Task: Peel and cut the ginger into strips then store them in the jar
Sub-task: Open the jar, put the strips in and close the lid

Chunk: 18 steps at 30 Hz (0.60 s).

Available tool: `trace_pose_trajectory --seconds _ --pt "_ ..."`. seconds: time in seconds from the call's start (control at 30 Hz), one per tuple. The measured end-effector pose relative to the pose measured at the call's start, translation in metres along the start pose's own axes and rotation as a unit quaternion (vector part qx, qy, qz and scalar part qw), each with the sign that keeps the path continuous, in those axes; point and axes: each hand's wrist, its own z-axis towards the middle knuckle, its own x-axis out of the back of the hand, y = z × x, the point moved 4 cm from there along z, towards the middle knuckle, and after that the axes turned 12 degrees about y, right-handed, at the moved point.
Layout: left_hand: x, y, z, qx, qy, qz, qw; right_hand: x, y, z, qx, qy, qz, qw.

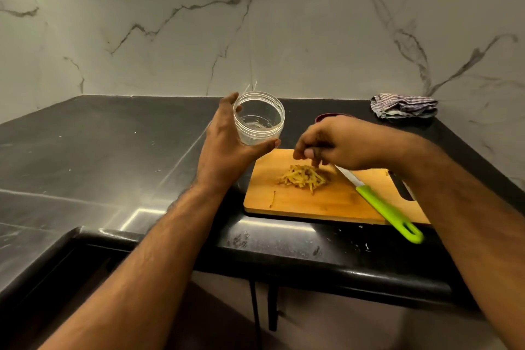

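Observation:
My left hand [227,145] grips a clear plastic jar [259,118], held tilted above the counter just left of the wooden cutting board [298,202]. The jar looks nearly bare inside, with a few thin bits at its bottom. A small pile of pale ginger strips [304,177] lies on the board. My right hand [329,145] hovers right over the pile with its fingertips pointing down and touching the top strips; whether it pinches any I cannot tell. A knife with a green handle [389,212] lies on the board to the right, its blade partly under my right hand.
A dark red lid [326,116] peeks out behind my right hand. A crumpled striped cloth [403,106] sits at the back right of the black counter [113,150]. A marble wall rises behind, and the counter's front edge runs just below the board.

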Motion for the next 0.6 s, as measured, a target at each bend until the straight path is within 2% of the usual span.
trace_pose_trajectory --seconds 0.1,0.27,0.3,0.43,0.6 --pt "-0.003 -0.002 0.001 0.004 -0.003 0.0 1.0 -0.012 -0.001 0.001 -0.014 -0.01 -0.018 1.0" --pt "-0.005 0.0 0.003 -0.003 -0.007 0.004 1.0 -0.006 -0.008 0.005 0.011 0.065 0.023 0.998" --pt "-0.006 0.001 0.003 -0.005 -0.006 0.003 1.0 -0.004 -0.01 0.004 0.021 0.058 0.042 0.997" --pt "-0.006 0.004 0.003 -0.011 -0.001 -0.004 1.0 -0.028 -0.027 -0.003 0.065 -0.084 0.071 0.992" --pt "-0.005 0.003 0.005 -0.009 0.005 -0.008 1.0 -0.041 -0.044 0.001 0.148 -0.069 0.034 0.986"
